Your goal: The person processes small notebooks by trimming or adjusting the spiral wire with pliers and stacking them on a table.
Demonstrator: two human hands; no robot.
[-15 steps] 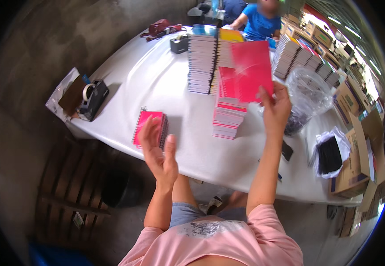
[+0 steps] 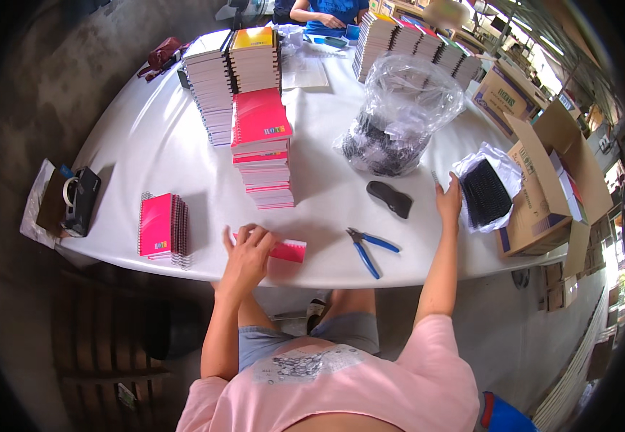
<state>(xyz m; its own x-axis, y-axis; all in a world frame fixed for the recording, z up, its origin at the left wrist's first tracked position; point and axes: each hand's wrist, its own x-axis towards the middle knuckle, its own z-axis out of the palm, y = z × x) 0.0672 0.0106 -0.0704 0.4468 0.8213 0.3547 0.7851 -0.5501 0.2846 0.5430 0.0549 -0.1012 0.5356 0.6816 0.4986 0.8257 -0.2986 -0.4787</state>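
Observation:
My left hand (image 2: 248, 252) is at the table's front edge, fingers curled over a pink notebook (image 2: 289, 250) that it partly hides. Farther right, my right hand (image 2: 449, 200) is closed on a thin spiral binding coil (image 2: 435, 177), only its end showing. Right beside that hand, a bundle of black binding coils (image 2: 487, 193) lies on white wrapping. Blue-handled pliers (image 2: 370, 250) lie spread between my hands. A tall pile of pink notebooks (image 2: 263, 155) stands beyond my left hand, and a low stack of coil-bound pink notebooks (image 2: 158, 225) lies to its left.
A black pouch-like object (image 2: 389, 199) lies near a clear plastic bag (image 2: 399, 119) of dark coils. Thick spiral notebooks (image 2: 210, 93) are piled behind. An opened cardboard box (image 2: 543, 194) stands right, a tape dispenser (image 2: 82, 201) left. Across the table sits a person in blue (image 2: 330, 16).
My right hand has let go of the pink sheet or notebook and moved right to the coil bundle. My left hand has come down onto a pink notebook at the edge. The view has shifted right.

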